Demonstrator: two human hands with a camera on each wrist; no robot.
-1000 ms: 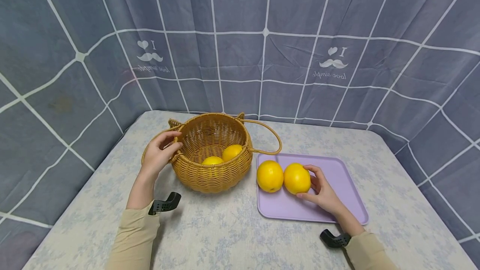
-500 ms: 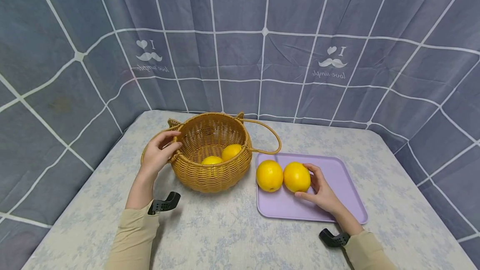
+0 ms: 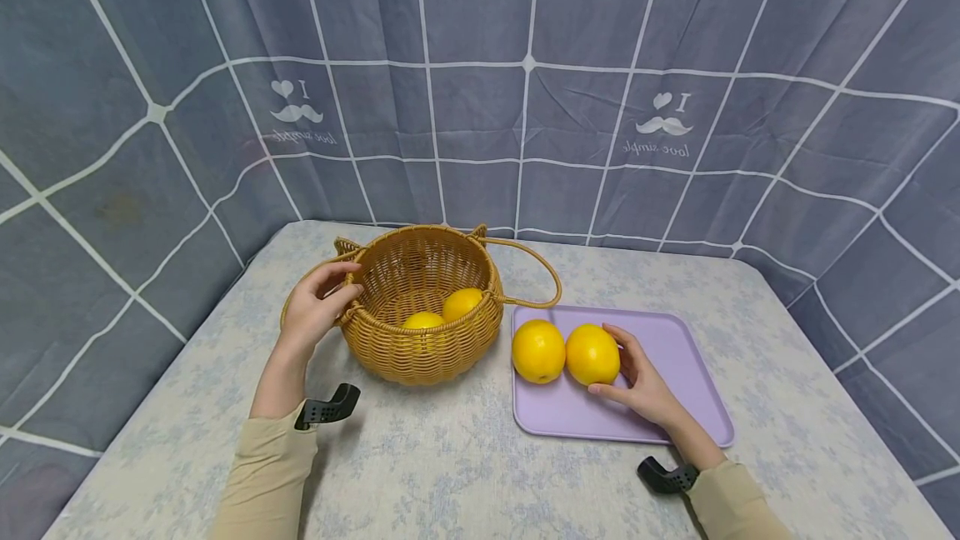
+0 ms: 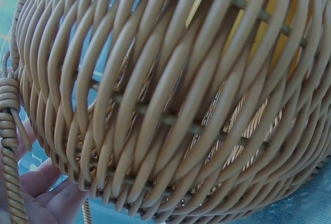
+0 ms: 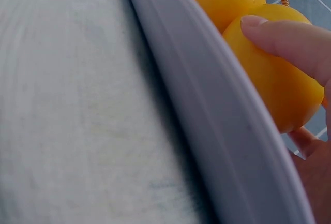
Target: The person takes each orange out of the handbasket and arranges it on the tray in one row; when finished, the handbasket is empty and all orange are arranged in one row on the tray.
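Spreading across the lower half of the frame, the pale floral table [image 3: 465,465] carries a lilac tray [image 3: 675,407] at lower right and a wicker basket [image 3: 420,348] left of centre. The left hand [image 3: 315,311] curls its fingers over the basket's left rim, gripping it. Two oranges [image 3: 442,313] lie inside the basket. On the tray, the right hand [image 3: 641,386] clasps an orange [image 3: 592,354], thumb and fingers curled round it; this touches a second orange [image 3: 537,351].
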